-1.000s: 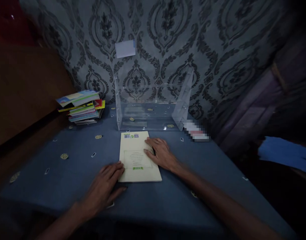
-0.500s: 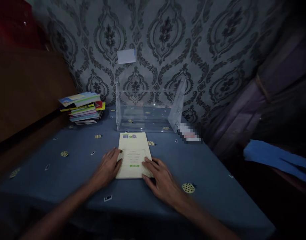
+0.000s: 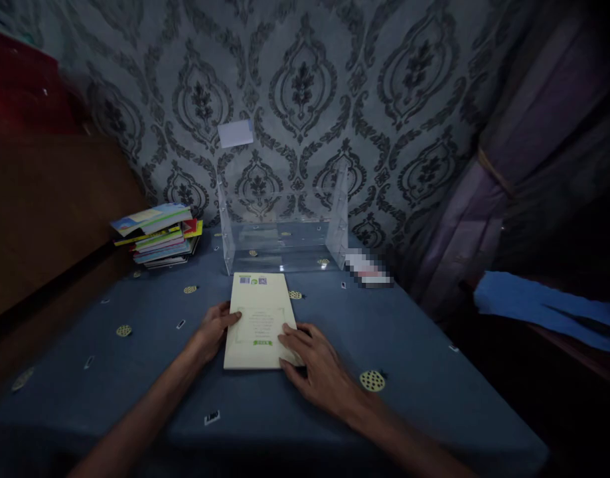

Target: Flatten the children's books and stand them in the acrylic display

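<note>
A pale cream book [image 3: 259, 312] lies flat, back cover up, on the blue tablecloth [image 3: 135, 372] just in front of me. My left hand [image 3: 212, 328] rests against the book's left edge, fingers curled onto the cover. Over the book's lower right corner lies my right hand [image 3: 317, 368], its fingers spread and pressing on the cover. Neither hand lifts the book. Behind the book stands a clear acrylic box [image 3: 282, 226], its front side open, against the patterned wall.
A stack of colourful books [image 3: 158, 234] sits at the back left. A blurred flat item [image 3: 367, 269] lies right of the clear box. A white note [image 3: 235, 133] hangs on the wall. The table edge drops off at right, beside blue cloth [image 3: 543, 309] and a curtain [image 3: 508, 199].
My right hand slid from the book's upper right edge down to its lower right corner. My left hand moved up along the left edge. The view shifted slightly.
</note>
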A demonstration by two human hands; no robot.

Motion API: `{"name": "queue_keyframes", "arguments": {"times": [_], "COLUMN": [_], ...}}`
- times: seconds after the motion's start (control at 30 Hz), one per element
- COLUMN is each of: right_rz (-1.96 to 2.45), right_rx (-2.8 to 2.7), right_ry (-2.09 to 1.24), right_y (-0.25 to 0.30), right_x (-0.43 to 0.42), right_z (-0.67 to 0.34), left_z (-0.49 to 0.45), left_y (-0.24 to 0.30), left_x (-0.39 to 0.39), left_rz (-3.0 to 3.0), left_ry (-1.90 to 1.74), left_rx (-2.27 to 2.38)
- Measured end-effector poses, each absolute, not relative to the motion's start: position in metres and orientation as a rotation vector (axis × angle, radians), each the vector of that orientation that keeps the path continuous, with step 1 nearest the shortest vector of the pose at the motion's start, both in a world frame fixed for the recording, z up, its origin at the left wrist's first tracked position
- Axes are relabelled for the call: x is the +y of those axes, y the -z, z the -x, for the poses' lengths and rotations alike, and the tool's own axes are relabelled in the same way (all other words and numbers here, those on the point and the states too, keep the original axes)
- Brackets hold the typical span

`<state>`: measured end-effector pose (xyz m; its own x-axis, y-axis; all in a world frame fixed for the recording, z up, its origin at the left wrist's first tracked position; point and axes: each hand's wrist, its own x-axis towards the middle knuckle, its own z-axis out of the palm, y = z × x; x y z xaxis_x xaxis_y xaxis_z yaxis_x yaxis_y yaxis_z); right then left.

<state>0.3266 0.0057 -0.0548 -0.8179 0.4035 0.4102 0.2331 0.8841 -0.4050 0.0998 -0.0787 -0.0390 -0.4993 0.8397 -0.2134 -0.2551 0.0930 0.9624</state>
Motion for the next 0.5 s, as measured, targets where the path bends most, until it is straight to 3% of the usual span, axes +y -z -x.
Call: {"name": "queue_keyframes", "arguments": {"times": [0.23,0.5], "right_rz": [0.598,0.635], "right_rx": [-2.554,-2.122], "right_ry": [-0.698,-1.385], "right_y": [0.057,0.055], "right_x": [0.027,0.076], "right_z": [-0.323,-0.290], "left_z": [-0.097,-0.098], "left_y": [0.041,0.027], "left_x": [-0.068,-0.067], "left_rz": [-0.663,-0.755], "left_ry": [-1.515,-1.580], "left_rx": [1.429,1.351]}}
